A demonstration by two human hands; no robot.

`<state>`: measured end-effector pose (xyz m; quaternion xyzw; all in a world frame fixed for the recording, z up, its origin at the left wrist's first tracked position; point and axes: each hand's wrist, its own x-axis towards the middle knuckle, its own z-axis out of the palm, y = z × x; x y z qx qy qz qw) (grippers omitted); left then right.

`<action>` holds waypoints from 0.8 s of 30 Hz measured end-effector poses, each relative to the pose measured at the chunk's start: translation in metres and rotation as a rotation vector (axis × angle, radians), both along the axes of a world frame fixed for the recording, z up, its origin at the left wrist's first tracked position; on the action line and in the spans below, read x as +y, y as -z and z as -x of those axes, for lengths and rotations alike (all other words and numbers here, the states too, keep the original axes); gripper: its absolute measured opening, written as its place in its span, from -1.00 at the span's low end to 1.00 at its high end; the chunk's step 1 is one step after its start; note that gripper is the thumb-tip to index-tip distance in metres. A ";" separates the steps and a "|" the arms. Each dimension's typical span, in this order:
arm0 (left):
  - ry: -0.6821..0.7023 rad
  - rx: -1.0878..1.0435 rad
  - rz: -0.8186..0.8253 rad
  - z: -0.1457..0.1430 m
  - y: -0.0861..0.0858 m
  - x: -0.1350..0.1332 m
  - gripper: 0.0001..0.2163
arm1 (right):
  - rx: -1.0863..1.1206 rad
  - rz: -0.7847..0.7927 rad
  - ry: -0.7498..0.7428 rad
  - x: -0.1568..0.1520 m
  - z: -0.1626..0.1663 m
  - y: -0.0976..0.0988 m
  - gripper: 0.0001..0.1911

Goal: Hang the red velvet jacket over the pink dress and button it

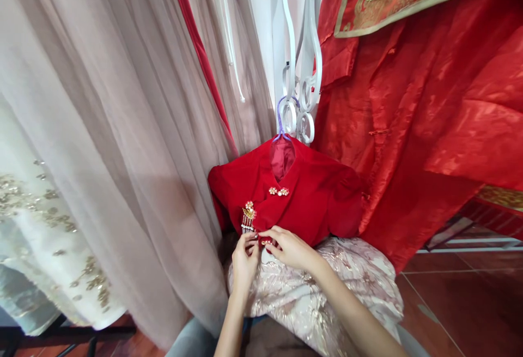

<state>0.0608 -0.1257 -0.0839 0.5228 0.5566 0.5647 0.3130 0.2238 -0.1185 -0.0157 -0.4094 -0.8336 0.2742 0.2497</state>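
Observation:
A red velvet short-sleeved jacket (pixel 302 210) hangs on a purple hanger (pixel 281 120), its front facing me. A gold flower clasp (pixel 279 191) with pearls sits below the collar. To its lower left is a gold brooch (pixel 249 211) with a beaded tassel. My left hand (pixel 245 264) is closed, its fingers pinched at the lower front edge, just under the tassel. From the right, my right hand (pixel 292 249) pinches the same edge, fingers bent beside a second flower clasp (pixel 267 243), which they partly hide. The fingertips of both hands nearly meet.
A pale shiny brocade skirt (pixel 347 275) spreads under the jacket across my lap. Beige sheer curtain-like fabric (pixel 134 128) hangs at left, beside a white gown with gold sequins (pixel 53 226). Large red satin garments (pixel 408 106) hang at right. Behind stands a white curled metal rack (pixel 291 35).

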 end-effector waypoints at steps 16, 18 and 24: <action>0.024 0.030 0.013 -0.017 -0.001 0.008 -0.79 | 0.043 0.039 0.120 0.014 -0.005 0.030 -0.48; 0.017 0.117 0.023 -0.020 0.000 0.006 -0.77 | 0.039 0.071 0.122 0.011 -0.014 0.028 -0.49; -0.072 0.215 0.010 -0.026 0.003 0.007 -0.70 | -0.025 0.090 0.064 -0.007 -0.025 0.006 -0.61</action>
